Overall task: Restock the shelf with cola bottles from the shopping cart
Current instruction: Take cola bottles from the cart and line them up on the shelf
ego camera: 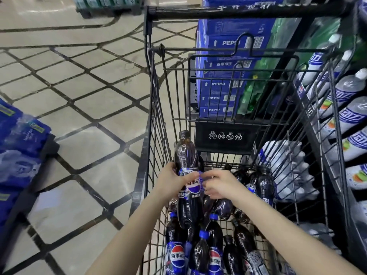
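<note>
- Stage: early, by my reading. Wire shopping cart (158, 124) holds many Pepsi cola bottles (200, 253), lying in a loose heap on the basket floor. None seen on its way to the shelf (346, 124) at right.
- Shelf rows in view carry clear bottles with white caps (349, 90) and blue labels; no cola slot visible from here, so how much is already stocked cannot be told.
- Left hand (171, 182) grips one upright Pepsi bottle (187, 161) at the label band, thumb curled over the front. Bottle sits above the heap, inside the cart, near its left wall.
- Right hand (220, 185) fingers curled at the same label; firm hold or mere touch, cannot tell.
- Materials: bottles glossy dark plastic, waisted, film labels; cart thin black wire grid; floor polished tile (79, 116) with dark inlay.
- Stacked blue Pepsi cartons (216, 84) beyond the cart.
</note>
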